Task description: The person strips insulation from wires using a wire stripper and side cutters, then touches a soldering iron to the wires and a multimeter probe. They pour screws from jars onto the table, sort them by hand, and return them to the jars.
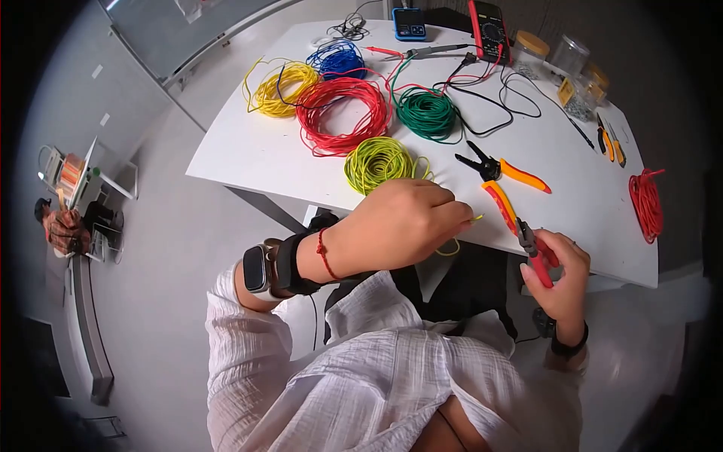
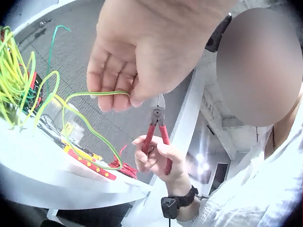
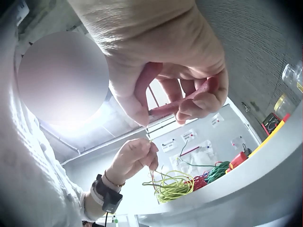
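My left hand [image 1: 410,220] pinches a yellow-green wire [image 2: 85,94] between thumb and fingers, its short end sticking out past the fingertips in the head view. The wire loops back to a yellow-green coil [image 1: 379,165] at the table's front edge. To the right, my right hand [image 1: 561,273] holds red-handled cutting pliers [image 1: 537,256], fingers and thumb round the handles, with the grey jaws pointing up and away. In the left wrist view the pliers' handles are spread apart. A gap separates the pliers from the wire end.
On the white table [image 1: 248,154] lie orange-handled wire strippers [image 1: 489,167] and coils in red [image 1: 343,117], yellow [image 1: 282,89], blue [image 1: 337,60] and green [image 1: 426,113]. Behind stand a red multimeter [image 1: 491,32] and jars [image 1: 568,54]. A small red coil [image 1: 646,205] lies at the right edge.
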Demonstrator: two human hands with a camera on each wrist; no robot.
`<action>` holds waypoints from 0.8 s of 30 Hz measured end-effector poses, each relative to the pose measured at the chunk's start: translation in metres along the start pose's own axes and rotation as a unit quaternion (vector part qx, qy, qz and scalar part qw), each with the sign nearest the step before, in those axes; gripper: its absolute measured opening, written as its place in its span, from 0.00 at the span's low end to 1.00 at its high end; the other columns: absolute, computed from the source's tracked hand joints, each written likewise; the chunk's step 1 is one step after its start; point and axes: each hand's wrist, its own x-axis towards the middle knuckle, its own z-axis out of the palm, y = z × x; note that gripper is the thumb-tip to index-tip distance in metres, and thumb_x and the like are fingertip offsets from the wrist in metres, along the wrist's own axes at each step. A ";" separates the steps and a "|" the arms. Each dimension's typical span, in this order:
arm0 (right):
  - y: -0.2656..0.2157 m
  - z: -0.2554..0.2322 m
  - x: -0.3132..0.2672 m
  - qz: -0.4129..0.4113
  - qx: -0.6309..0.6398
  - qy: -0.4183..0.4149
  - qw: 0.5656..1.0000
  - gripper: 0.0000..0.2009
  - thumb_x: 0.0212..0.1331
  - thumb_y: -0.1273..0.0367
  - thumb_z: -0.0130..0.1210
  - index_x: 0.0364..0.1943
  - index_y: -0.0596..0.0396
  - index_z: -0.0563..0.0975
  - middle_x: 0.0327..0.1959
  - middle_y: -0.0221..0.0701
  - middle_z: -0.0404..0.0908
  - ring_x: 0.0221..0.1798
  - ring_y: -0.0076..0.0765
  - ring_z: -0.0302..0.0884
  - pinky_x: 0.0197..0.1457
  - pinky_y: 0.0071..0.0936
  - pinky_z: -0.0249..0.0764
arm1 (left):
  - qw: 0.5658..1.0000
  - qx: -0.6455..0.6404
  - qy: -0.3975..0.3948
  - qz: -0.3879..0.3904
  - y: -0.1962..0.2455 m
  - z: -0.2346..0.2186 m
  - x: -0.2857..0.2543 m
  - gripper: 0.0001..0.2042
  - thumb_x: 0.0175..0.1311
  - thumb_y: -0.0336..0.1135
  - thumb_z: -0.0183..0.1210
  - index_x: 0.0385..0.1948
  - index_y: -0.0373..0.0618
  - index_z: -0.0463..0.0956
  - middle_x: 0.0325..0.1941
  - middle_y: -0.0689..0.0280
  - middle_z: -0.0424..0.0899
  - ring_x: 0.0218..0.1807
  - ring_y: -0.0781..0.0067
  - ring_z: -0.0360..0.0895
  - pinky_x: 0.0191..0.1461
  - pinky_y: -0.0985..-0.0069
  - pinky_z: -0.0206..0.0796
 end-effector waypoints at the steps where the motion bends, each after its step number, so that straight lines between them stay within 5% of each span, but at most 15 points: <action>1: 0.000 0.000 0.000 -0.004 0.004 0.004 1.000 0.19 0.34 0.75 0.61 0.37 0.58 0.75 0.23 0.29 0.72 0.21 0.23 0.65 0.25 0.16 0.63 | 1.000 0.000 0.000 0.000 0.000 -0.001 0.000 0.08 0.50 0.29 0.60 0.31 0.41 0.75 0.23 0.61 0.76 0.26 0.64 0.75 0.28 0.71 0.66; 24: 0.000 0.014 -0.005 0.027 0.023 0.000 0.999 0.19 0.35 0.71 0.64 0.38 0.56 0.75 0.23 0.29 0.73 0.21 0.23 0.67 0.26 0.18 0.66 | 0.987 -0.110 0.077 -0.093 0.010 0.000 -0.007 0.05 0.51 0.25 0.58 0.30 0.39 0.75 0.21 0.62 0.76 0.22 0.64 0.73 0.24 0.74 0.62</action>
